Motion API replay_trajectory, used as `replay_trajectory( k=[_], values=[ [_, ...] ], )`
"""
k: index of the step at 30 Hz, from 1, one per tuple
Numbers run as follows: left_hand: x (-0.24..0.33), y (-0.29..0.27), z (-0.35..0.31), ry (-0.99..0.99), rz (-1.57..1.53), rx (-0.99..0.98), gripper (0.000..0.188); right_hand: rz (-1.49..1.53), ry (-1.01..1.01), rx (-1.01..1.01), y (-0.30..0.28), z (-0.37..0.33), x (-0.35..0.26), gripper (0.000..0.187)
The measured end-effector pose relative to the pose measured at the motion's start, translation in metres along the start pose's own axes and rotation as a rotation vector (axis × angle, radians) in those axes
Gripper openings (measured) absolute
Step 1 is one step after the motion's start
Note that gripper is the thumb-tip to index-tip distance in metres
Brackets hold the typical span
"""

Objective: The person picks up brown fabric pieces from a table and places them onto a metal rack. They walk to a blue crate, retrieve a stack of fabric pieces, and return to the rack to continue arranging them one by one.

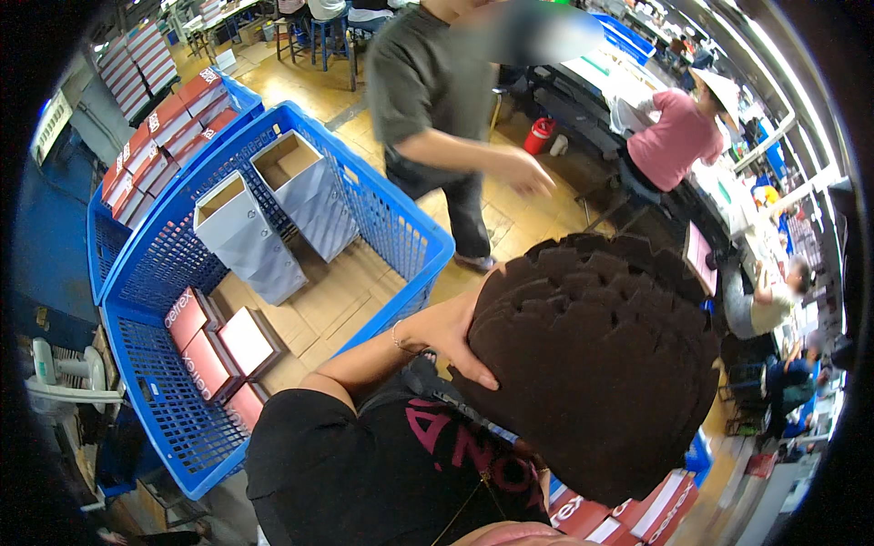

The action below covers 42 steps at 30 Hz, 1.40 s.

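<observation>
A big stack of dark brown, jagged-edged flat pieces (601, 364) fills the lower right, fanned out and held close to my chest. My left hand (455, 338) presses flat against the stack's left side, fingers spread over it, with a thin bracelet on the wrist. My left arm runs back to my black shirt with pink print (382, 464). My right hand does not show; the stack covers that side.
A large blue mesh crate (401, 214) stands at the left, holding two open grey boxes (246, 232) and several red and white shoe boxes (214, 350). A person in a dark grey shirt (428, 91) stands just beyond it. More red boxes (628, 519) lie at the lower right.
</observation>
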<state>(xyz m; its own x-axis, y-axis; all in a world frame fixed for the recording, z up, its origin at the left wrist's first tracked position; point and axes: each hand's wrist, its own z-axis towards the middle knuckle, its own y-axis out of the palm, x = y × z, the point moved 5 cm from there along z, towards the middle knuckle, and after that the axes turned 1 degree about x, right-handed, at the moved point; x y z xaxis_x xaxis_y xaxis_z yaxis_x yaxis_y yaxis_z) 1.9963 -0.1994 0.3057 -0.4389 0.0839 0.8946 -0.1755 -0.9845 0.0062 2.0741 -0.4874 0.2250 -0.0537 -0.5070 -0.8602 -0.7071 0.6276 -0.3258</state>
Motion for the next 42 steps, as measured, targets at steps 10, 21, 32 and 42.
replay_trajectory(
  k=[10,21,32,42],
  values=[
    [-0.064,-0.073,0.024,-0.077,-0.394,0.013,0.097,-0.071,-0.048,-0.125,-0.046,0.125,-0.043,0.06],
    [-0.093,-0.193,-0.015,-0.06,-0.49,0.64,0.096,-0.092,-0.12,-0.284,-0.009,0.231,-0.107,0.061],
    [-0.14,-0.27,-0.055,0.138,-0.333,1.311,0.096,-0.143,-0.214,-0.561,0.02,0.476,-0.196,0.062],
    [-0.185,-0.336,0.059,0.271,-0.222,1.718,0.096,0.004,-0.249,-1.005,0.178,0.725,-0.243,0.063]
  ],
)
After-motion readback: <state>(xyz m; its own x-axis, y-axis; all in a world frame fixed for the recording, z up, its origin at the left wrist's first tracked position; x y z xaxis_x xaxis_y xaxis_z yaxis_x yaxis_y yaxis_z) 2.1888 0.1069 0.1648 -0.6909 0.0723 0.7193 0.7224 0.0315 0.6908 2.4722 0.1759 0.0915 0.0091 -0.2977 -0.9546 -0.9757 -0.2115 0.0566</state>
